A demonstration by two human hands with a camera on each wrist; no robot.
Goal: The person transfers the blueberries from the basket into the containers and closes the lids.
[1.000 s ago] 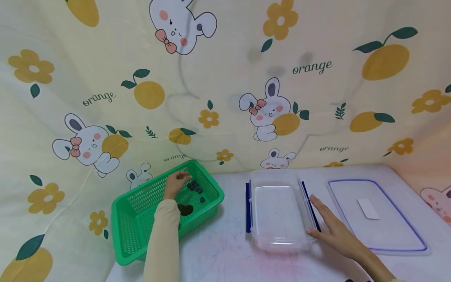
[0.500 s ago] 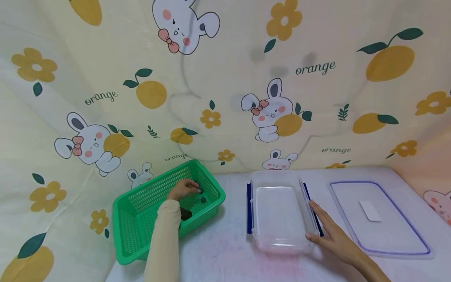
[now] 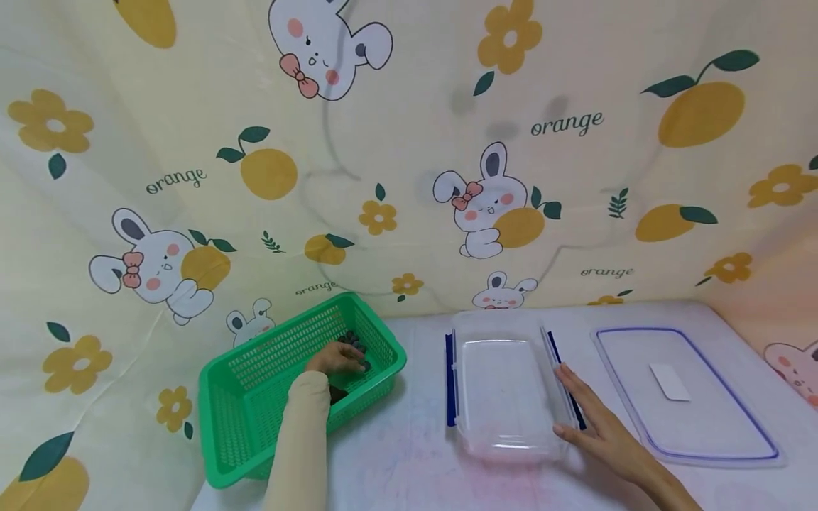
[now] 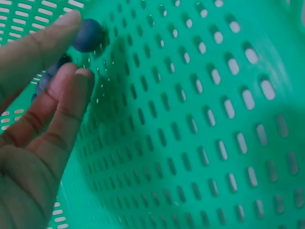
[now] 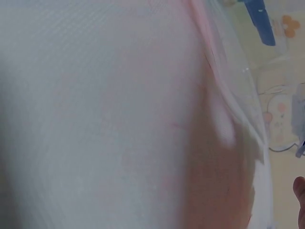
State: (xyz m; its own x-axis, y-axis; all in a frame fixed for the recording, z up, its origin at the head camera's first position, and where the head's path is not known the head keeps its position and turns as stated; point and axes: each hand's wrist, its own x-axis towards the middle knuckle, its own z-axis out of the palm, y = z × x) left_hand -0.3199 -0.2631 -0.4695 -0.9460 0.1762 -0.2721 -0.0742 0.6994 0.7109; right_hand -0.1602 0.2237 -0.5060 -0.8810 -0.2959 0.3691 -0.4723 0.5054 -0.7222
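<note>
My left hand (image 3: 336, 358) is inside the green plastic basket (image 3: 217, 426), over its right end. In the left wrist view the left hand (image 4: 43, 95) has its thumb and fingers apart, beside one round dark blue-purple fruit (image 4: 89, 36). Several similar dark fruits (image 3: 353, 341) lie behind the hand; grape or blueberry, I cannot tell. A dark brown lump (image 3: 337, 394) is partly hidden by the sleeve. With fairly straight fingers, my right hand (image 3: 603, 426) rests against the right side of a clear plastic food container (image 3: 505, 397) with blue side latches. No contents show in it.
To the right lies a clear lid (image 3: 709, 426) with a blue seal and a white label (image 3: 669, 382). White cloth covers the table (image 3: 396, 454). A patterned curtain (image 3: 396, 142) hangs close behind everything.
My left hand has lowered and shifted right within the basket, toward the near-right fruit, and the back cluster shows again. The right hand stays at the container's side.
</note>
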